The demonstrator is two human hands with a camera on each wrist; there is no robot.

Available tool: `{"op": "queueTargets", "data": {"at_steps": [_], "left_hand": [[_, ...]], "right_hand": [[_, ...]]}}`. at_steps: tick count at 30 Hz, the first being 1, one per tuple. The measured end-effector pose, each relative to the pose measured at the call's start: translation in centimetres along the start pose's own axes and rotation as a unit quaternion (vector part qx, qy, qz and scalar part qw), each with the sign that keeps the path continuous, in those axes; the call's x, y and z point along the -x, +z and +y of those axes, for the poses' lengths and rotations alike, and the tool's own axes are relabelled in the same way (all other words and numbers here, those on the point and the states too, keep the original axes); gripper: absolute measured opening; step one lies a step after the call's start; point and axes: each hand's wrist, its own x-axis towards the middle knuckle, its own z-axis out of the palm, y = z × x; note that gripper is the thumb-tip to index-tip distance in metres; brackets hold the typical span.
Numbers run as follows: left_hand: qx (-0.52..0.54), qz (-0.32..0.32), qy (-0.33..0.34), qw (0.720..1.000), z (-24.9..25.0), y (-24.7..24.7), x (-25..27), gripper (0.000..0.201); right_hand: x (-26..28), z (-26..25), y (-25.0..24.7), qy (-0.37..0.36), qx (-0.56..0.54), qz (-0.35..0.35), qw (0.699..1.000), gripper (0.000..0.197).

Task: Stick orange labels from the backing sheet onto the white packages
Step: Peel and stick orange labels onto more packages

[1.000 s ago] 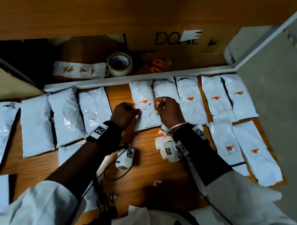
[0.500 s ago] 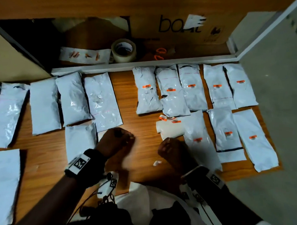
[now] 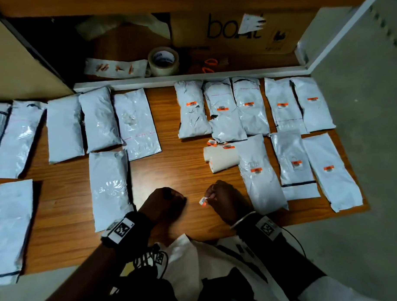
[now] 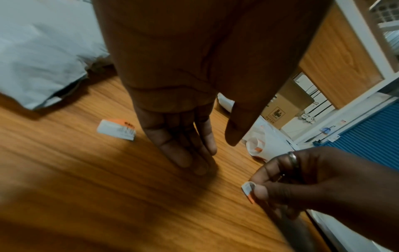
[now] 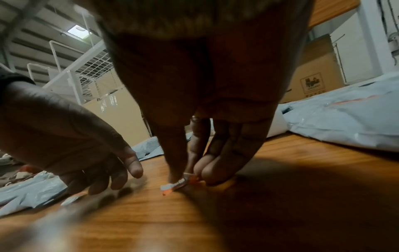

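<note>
My right hand (image 3: 211, 196) hovers over the near middle of the wooden table (image 3: 171, 164) and pinches a small orange-and-white label (image 3: 203, 200) between thumb and fingers (image 5: 177, 185). My left hand (image 3: 170, 196) hangs just left of it, fingers loosely bent and holding nothing (image 4: 200, 153). A second loose label (image 4: 116, 130) lies on the wood by the left fingers. The curled white backing sheet (image 3: 222, 159) lies beyond the hands. Labelled white packages (image 3: 259, 175) fill the right side. Plain ones (image 3: 109, 189) lie on the left.
Behind a white rail (image 3: 190, 75) sit a tape roll (image 3: 163, 61), a strip with orange labels (image 3: 116, 68), orange scissor handles (image 3: 209, 65) and a cardboard box (image 3: 234, 29). The table ends at a grey floor (image 3: 363, 189) on the right.
Both hands have drawn back from the far row of packages to the near middle of the table. The right hand now pinches a label that lay loose on the wood.
</note>
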Motion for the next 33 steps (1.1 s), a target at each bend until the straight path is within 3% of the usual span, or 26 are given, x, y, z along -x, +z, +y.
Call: {"op": "queueTargets", "data": {"at_steps": [2,5,7,10,13,16,19,24,28,33], "left_hand": [[-0.023,0.000,0.015,1.000,0.2,0.7,0.5,0.067],[-0.046,0.012,0.001,0.999,0.0,1.4,0.8,0.050],[-0.060,0.023,-0.001,0.998,-0.1,1.5,1.0,0.051],[-0.065,0.048,0.002,0.997,-0.4,1.5,1.5,0.055],[-0.035,0.061,-0.004,0.997,-1.1,1.2,2.2,0.063],[0.013,0.099,-0.010,0.995,-2.1,0.8,3.2,0.037],[0.125,0.110,-0.005,0.986,-2.1,0.1,4.9,0.052],[0.234,0.200,0.033,0.951,-2.8,-2.5,7.3,0.014],[0.277,0.220,0.034,0.935,-4.0,-5.5,8.0,0.006],[0.223,0.190,0.000,0.956,-4.7,-11.0,7.6,0.027]], "right_hand": [[0.2,-0.1,0.1,-0.017,0.011,0.006,1.000,0.016],[0.5,-0.3,0.4,-0.048,0.049,0.036,0.997,0.010],[0.8,-0.9,0.4,-0.056,0.078,0.053,0.994,0.005],[1.1,-1.6,0.4,-0.102,0.093,0.079,0.987,0.011],[1.2,-2.4,0.0,-0.106,0.020,0.071,0.992,0.009],[0.8,-4.0,-0.5,-0.089,-0.066,0.053,0.992,0.008],[0.1,-6.0,-0.5,-0.086,-0.157,0.028,0.984,0.010],[-1.1,-9.6,0.5,-0.094,-0.164,0.001,0.982,0.005],[-2.0,-12.5,1.8,-0.100,-0.139,-0.004,0.985,0.004],[-3.0,-17.1,4.8,-0.106,-0.124,0.017,0.986,0.006]]}}
